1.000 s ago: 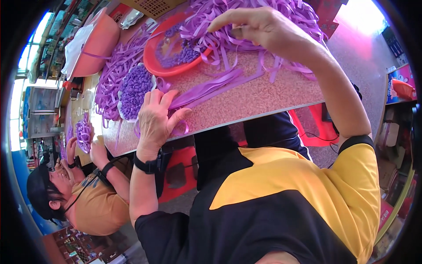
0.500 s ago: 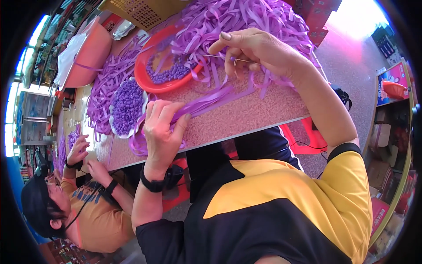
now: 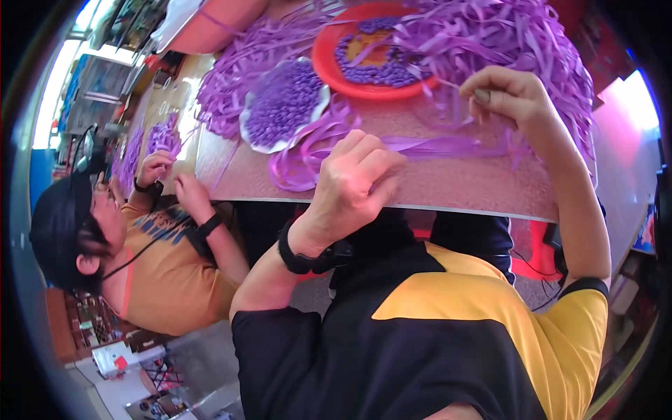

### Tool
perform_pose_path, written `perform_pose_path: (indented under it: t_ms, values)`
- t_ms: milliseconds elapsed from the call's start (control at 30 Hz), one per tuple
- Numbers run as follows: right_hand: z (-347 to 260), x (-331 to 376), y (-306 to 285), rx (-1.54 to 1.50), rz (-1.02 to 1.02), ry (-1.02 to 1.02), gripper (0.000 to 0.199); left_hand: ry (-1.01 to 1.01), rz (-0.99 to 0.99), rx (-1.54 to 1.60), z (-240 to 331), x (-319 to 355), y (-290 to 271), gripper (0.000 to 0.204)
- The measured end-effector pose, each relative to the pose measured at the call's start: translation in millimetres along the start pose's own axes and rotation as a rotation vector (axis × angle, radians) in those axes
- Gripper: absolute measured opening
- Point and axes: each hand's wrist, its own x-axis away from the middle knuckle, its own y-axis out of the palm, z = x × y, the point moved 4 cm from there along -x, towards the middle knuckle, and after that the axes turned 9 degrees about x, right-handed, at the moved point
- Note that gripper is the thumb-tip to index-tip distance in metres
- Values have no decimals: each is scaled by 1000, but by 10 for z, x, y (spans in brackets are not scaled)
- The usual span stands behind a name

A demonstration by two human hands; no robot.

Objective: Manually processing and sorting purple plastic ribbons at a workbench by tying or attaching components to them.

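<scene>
My left hand (image 3: 353,178) is closed over a bundle of flat purple ribbons (image 3: 437,145) at the table's near edge. The ribbons loop out on its left and trail to the right. Higher and to the right, my right hand (image 3: 509,101) pinches a thin, pale needle-like rod (image 3: 449,83) that points left; its fingers are partly blurred. Between the hands and beyond them, a red plastic basin (image 3: 327,59) holds purple beads (image 3: 378,75). A white scalloped dish (image 3: 246,124) to the left is heaped with more purple beads (image 3: 283,105).
Big heaps of purple ribbon (image 3: 504,42) cover the far right of the pink-patterned table (image 3: 476,192), with another pile (image 3: 234,77) at left. A pink tub (image 3: 217,24) stands at far left. A co-worker (image 3: 150,259) in orange works beside me on the left.
My view has swung left, so the table's things sit further right in it. The left hand stays at the ribbons. The purple bead seen at my right hand earlier cannot be made out now.
</scene>
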Motion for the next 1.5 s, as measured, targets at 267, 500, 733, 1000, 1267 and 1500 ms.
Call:
perform_pose_path:
  t_ms: [267,500,733,1000,1267,1500]
  values:
    - [-68,8,352,467,-18,-176,13,-147,460,-383,-711,244,-959,15]
    - [-40,2,242,249,98,-152,17,-241,224,-510,-1050,182,-916,11]
    - [-2,2,210,317,80,-176,17,-302,181,-541,-1158,151,-832,11]
    - [-103,83,154,266,162,-250,22,-566,484,110,-919,86,-896,10]
    - [-586,251,502,184,161,-280,31,-443,315,1802,-478,-86,-95,21]
    - [-548,375,611,228,246,-275,34,-444,375,1965,-247,-221,319,22]
